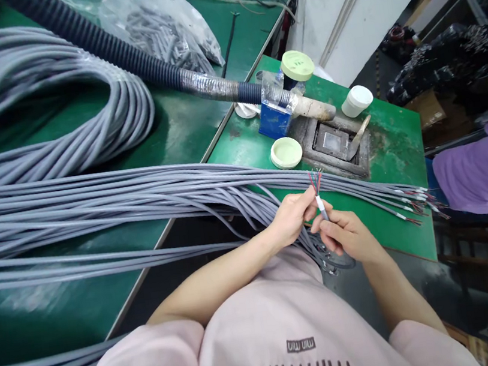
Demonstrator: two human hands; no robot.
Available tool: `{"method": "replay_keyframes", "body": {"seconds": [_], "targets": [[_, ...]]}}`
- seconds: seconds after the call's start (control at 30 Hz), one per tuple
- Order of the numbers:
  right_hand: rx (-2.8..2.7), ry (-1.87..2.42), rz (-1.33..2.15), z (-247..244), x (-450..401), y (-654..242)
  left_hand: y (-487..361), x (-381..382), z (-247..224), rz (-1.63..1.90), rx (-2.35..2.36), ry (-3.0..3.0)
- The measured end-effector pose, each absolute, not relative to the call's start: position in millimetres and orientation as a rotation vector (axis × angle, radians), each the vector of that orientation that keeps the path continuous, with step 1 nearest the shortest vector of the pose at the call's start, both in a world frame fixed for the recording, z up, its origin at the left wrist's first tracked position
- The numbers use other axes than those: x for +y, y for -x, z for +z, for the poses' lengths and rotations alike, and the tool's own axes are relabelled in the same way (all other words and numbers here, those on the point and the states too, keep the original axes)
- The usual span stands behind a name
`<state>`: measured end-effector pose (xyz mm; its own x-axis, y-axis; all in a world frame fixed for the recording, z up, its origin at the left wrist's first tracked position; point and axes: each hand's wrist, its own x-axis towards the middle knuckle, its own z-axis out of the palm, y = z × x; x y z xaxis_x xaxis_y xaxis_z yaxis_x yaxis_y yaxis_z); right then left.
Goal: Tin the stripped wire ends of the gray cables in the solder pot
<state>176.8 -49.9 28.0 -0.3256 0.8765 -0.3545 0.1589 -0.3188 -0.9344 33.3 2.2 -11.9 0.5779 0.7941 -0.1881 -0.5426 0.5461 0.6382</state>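
Pale pink sweatshirt (248,340) fills the bottom of the view, its chest printed with dark bars under a small patch of stylised lettering (300,344) that can't be read with certainty. Beyond it lie two green tables: a long one (36,321) on the left and a scuffed one (395,143) on the right, with a dark gap (191,257) between their nearer edges. Long bundles of gray multicore cable (93,210) sweep across both, and a big coil (47,107) is heaped on the left table. A ribbed dark conduit (115,43) runs to a taped joint beside a blue box (274,119), with a clear plastic bag (159,31) of gray pieces behind it. A square metal pot (331,141), a pale green lid (286,153) and a white jar (356,100) sit on the right table. Past that table's right edge is a person in a purple top (482,167).

Both hands are clamped on one cable end (323,211), held just above the right table's near edge: the left hand (292,217) closes around it, while the right hand (346,235) pinches it just below a white sleeve (319,201). Thin coloured wires (315,180) fan from its tip.
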Motion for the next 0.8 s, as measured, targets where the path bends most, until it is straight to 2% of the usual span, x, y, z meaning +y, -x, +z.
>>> {"method": "replay_keyframes", "body": {"seconds": [0.1, 0.17, 0.4, 0.53, 0.8], "targets": [[-1.173, 1.057, 2.033, 15, -55, -173, -31, -2, -9, 0.747, 0.435, -0.572], [-1.059, 0.932, 2.11, 8, -58, -165, -28, -3, -7, 0.737, 0.438, -0.577], [-0.873, 1.106, 1.64, 3, -57, -129, -5, 2, -7, 0.949, 0.635, -0.509], [-0.869, 1.172, 1.576, -1, -59, -125, 3, 4, -8, 1.079, 0.708, -0.56], [-0.958, 1.293, 1.472, -7, -65, -122, -7, 8, -3, 1.124, 0.734, -0.601]]}}
